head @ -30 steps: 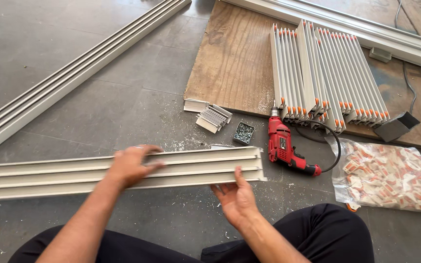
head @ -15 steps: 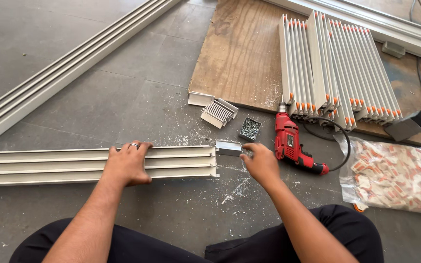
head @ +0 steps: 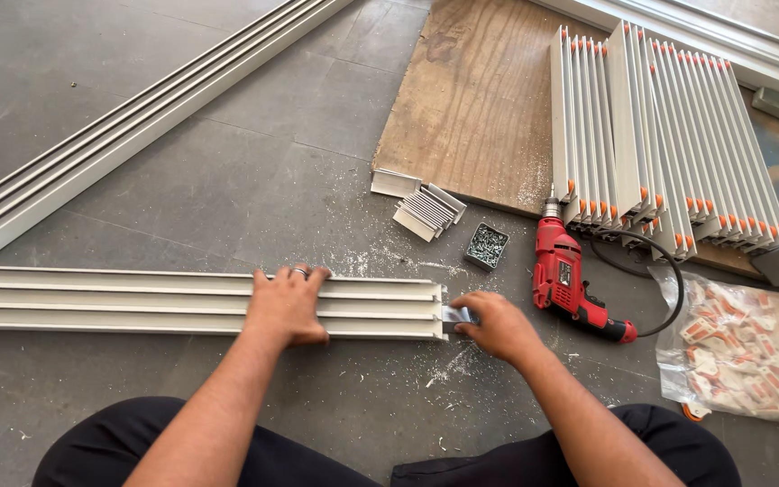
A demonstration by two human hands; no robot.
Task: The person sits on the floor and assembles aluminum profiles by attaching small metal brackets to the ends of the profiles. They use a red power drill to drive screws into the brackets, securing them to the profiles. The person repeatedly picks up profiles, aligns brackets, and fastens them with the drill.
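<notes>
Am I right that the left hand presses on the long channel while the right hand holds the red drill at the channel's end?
Not quite. In the head view the right hand holds a small metal piece at the channel end; the red drill lies untouched beside it. The left hand does press the channel.

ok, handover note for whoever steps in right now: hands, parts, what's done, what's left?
Left hand: flat on the long grey track profile lying on the floor, pressing it down.
Right hand: at the profile's right end, pinching a small metal piece against the end face.
Nearby: red corded drill lying idle on the floor right of the hand, small tray of screws, stack of short brackets, bag of orange-and-white plastic parts.
Done: profile laid flat, piece brought to its end; metal shavings on the floor.
Left: piece looks not yet fixed; no screw visible in it.
</notes>
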